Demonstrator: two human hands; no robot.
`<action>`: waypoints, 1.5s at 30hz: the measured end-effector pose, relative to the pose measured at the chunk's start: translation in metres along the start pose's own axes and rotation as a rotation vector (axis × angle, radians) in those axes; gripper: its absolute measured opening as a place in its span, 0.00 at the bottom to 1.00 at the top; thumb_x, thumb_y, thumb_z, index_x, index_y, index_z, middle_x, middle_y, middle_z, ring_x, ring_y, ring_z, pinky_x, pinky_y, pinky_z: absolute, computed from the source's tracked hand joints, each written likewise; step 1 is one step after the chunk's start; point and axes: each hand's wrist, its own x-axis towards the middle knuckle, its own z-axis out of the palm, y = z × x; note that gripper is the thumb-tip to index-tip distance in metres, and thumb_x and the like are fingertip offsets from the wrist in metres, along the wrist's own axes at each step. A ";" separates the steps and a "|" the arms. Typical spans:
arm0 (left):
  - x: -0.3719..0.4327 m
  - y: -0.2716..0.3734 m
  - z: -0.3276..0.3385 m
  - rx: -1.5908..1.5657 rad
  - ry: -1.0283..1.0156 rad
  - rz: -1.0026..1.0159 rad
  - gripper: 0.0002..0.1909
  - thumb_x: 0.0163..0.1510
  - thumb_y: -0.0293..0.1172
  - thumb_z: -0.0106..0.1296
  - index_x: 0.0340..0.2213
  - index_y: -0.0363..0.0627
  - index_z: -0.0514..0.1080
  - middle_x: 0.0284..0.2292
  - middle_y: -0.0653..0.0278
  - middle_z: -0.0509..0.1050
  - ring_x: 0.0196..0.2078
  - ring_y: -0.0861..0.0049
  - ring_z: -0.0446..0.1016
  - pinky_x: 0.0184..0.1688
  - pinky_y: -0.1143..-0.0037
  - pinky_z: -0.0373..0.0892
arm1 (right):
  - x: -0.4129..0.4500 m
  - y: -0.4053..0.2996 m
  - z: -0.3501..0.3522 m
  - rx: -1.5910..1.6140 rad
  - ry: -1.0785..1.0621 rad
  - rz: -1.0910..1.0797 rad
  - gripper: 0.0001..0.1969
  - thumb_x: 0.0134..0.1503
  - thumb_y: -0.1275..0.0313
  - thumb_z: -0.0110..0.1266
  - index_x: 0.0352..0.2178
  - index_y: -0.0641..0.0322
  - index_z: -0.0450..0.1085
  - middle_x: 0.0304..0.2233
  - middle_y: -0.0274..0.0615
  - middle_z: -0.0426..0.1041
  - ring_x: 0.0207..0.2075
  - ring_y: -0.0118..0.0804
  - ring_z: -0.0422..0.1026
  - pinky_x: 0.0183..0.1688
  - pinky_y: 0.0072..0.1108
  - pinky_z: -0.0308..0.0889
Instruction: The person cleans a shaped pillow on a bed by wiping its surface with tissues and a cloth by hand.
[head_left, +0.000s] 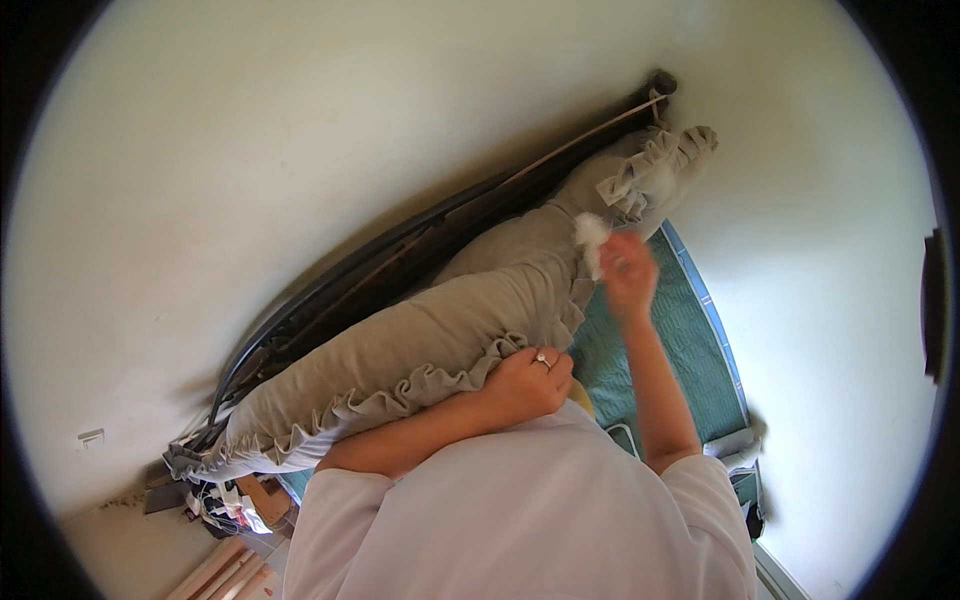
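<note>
A long grey-beige cushion with a ruffled edge (405, 330) leans against a dark metal headboard (330, 300). My left hand (529, 381), wearing a ring, rests curled at the cushion's lower corner, with the forearm along the ruffle; whether its fingers grip the fabric is hidden. My right hand (628, 274) is raised over the bed by the cushion's right end, blurred, with its fingers closed on a white, crumpled, soft piece (592, 234), perhaps tissue or cloth. Just beyond it lies another ruffled grey cushion (637, 180).
A teal quilted bed cover with a blue border (675, 330) spreads on the right. Pale walls (247, 135) stand ahead and to the right. At the lower left are a pile of cables and small items (232, 510) and pinkish wooden slats (225, 574).
</note>
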 end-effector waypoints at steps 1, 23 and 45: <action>-0.002 0.002 0.001 -0.002 0.002 -0.012 0.03 0.31 0.28 0.49 0.14 0.47 0.65 0.19 0.69 0.62 0.23 0.79 0.64 0.21 0.82 0.60 | -0.009 -0.009 0.010 -0.003 -0.012 0.000 0.07 0.44 0.76 0.55 0.29 0.59 0.73 0.28 0.40 0.71 0.30 0.41 0.71 0.33 0.26 0.67; 0.001 0.021 0.021 -0.046 0.127 -0.097 0.05 0.26 0.32 0.47 0.13 0.48 0.65 0.18 0.68 0.62 0.22 0.77 0.64 0.18 0.80 0.58 | -0.046 0.027 -0.020 -0.244 -0.237 -0.449 0.08 0.43 0.81 0.55 0.29 0.63 0.71 0.27 0.41 0.68 0.28 0.41 0.70 0.28 0.24 0.65; -0.004 0.031 0.020 -0.573 -0.090 -0.329 0.07 0.33 0.30 0.52 0.14 0.47 0.64 0.21 0.65 0.62 0.15 0.73 0.67 0.14 0.72 0.62 | 0.036 -0.004 -0.041 -0.843 -0.103 -0.383 0.08 0.49 0.76 0.52 0.33 0.57 0.73 0.28 0.41 0.69 0.26 0.43 0.70 0.27 0.29 0.65</action>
